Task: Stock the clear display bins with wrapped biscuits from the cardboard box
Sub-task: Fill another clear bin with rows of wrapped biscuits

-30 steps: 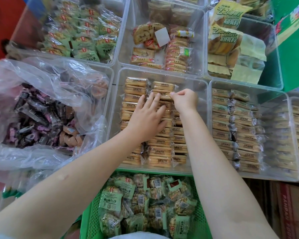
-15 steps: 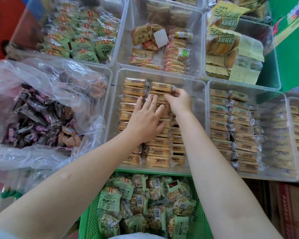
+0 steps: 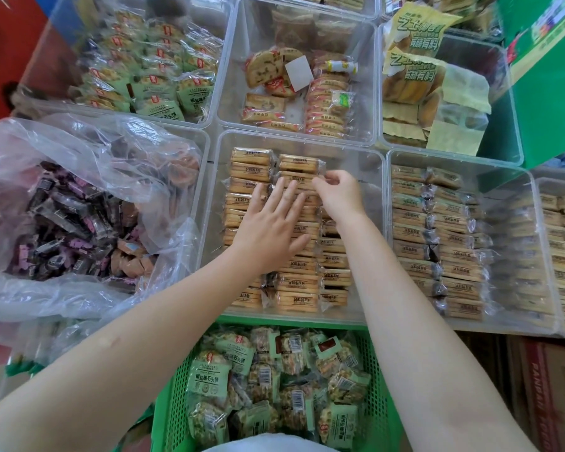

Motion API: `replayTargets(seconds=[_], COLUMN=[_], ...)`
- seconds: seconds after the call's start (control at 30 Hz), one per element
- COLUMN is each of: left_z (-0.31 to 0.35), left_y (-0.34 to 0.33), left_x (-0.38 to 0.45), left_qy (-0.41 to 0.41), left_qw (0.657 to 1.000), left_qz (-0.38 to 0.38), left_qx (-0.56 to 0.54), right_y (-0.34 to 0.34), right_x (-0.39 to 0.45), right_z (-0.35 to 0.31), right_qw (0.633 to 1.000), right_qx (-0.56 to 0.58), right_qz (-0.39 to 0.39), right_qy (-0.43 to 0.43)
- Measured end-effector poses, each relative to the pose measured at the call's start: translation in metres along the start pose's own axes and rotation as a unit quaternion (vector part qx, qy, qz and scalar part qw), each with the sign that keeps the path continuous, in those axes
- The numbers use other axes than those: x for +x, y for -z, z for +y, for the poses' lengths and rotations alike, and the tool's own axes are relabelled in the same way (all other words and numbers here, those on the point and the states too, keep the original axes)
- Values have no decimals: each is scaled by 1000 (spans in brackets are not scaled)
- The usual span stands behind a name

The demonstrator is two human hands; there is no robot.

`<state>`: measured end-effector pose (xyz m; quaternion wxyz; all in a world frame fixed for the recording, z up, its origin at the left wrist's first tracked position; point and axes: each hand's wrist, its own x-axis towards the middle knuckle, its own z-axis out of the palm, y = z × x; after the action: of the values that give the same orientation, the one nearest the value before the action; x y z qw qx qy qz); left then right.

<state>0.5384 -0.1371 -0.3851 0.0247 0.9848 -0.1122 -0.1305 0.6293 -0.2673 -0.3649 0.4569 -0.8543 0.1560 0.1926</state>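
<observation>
Both hands work inside the clear rectangular plastic display bin (image 3: 369, 243) at the centre of the display, which holds three columns of tan wrapped biscuit packs (image 3: 299, 282) stacked edge-on. Each pack's long axis runs left to right across this bin, while the columns run from its near wall to its far wall. The left hand (image 3: 269, 228) lies flat with fingers spread wide on the middle column, pressing it down. The right hand (image 3: 338, 194), just beside it toward the bin's far right, pinches narrowly at the clear wrapper end of one pack (image 3: 299, 181) near the far end of that column, so it is the nearer hand for seating that pack. Compared with the earlier frame, the right hand has shifted leftward toward the middle column; the left hand has barely moved. No biscuit-filled cardboard box is clearly identifiable.
</observation>
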Motion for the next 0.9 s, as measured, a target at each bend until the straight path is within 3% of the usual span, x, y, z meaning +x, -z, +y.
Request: replayTargets(seconds=[0.23, 0.43, 0.57, 0.9], left_z=[4, 11, 25, 31], left_y=[-11, 5, 4, -11], left_x=[-23, -29, -57, -75], left_qy=[-36, -32, -20, 14], left_qw=[999, 998, 999, 993], left_qz=[2, -15, -24, -27], left_qx=[30, 43, -35, -116], right_y=[8, 20, 37, 19], right_x=[-72, -94, -118, -128], right_z=[43, 46, 51, 72], right_qw=[993, 986, 954, 969], right_qx=[-74, -105, -231, -195], right_qz=[-74, -123, -190, -148], right_qy=[-56, -43, -36, -28])
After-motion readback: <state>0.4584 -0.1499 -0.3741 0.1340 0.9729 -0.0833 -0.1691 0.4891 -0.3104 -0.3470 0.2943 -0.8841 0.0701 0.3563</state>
